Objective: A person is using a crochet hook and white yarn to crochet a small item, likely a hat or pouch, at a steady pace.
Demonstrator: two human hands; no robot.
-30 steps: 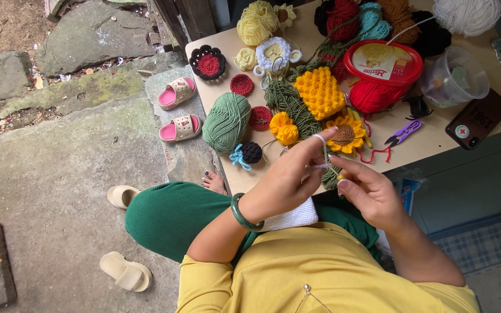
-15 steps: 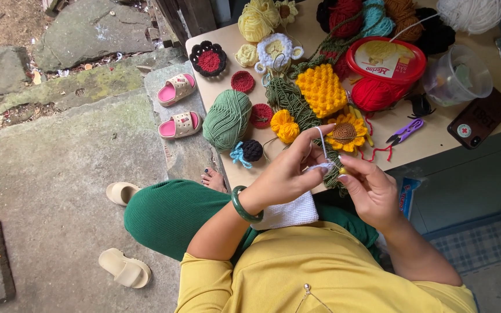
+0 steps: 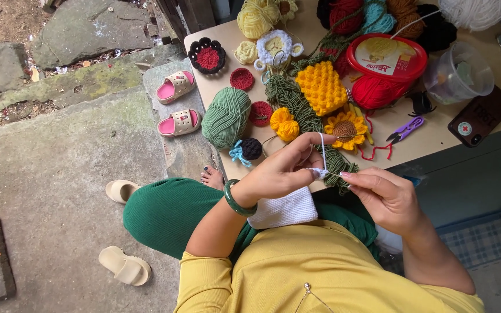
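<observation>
Head camera looks down on the left hand (image 3: 282,171), which has drawn slightly in toward the body since a second ago and now pinches a small pale-blue crocheted piece (image 3: 320,173) between thumb and fingertips, a strand of white yarn (image 3: 322,148) looped over its raised index finger. Opposite it, the right hand (image 3: 387,197) has closed the gap and grips a thin crochet hook (image 3: 336,174) whose tip meets the piece; this looks like a stitch being worked, held just off the near edge of the light wooden bench (image 3: 430,136). Beyond the hands lie a crocheted yellow sunflower with a brown centre (image 3: 345,128), a ball of sage-green yarn (image 3: 225,117), purple thread snips (image 3: 404,128) and a red-lidded round tub (image 3: 387,56). Bench room is crowded; free space lies only over the lap, where a white knitted cloth (image 3: 282,210) rests on the green trousers.
</observation>
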